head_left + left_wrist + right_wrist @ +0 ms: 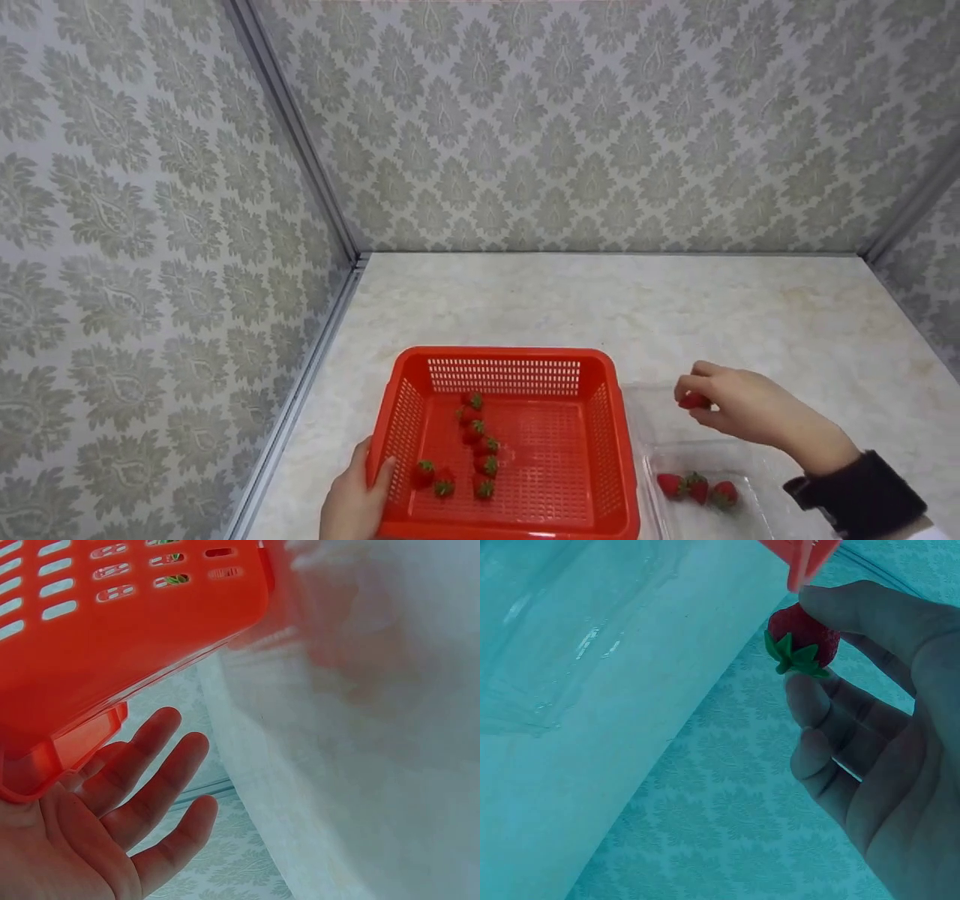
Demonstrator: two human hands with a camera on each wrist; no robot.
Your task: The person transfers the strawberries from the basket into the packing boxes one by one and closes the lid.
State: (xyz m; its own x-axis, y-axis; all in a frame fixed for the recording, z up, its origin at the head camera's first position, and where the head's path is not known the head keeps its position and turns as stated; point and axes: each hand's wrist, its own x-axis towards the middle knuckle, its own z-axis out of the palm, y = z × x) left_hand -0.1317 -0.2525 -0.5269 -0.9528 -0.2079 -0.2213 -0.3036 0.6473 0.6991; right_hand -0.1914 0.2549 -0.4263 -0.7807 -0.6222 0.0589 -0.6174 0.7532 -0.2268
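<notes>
My right hand (pixel 739 405) pinches a red strawberry (pixel 804 636) with green leaves between thumb and fingertips, up over the lidded end of a clear plastic box (pixel 701 521). Three more strawberries (pixel 697 489) lie inside that box. At its left stands a red plastic basket (pixel 502 351) with slotted walls, and several strawberries (pixel 486 465) are spread over the left half of its floor. My left hand (pixel 352 499) grips the basket's left rim, thumb over the top. In the left wrist view its other fingers (pixel 161 780) stretch loosely outside, below the rim.
Both containers are on a pale marbled table (pixel 525 300). Patterned panels (pixel 562 127) rise behind and at the sides, with a metal frame strip (pixel 300 390) along the left edge. A dark band (pixel 862 495) wraps the right wrist.
</notes>
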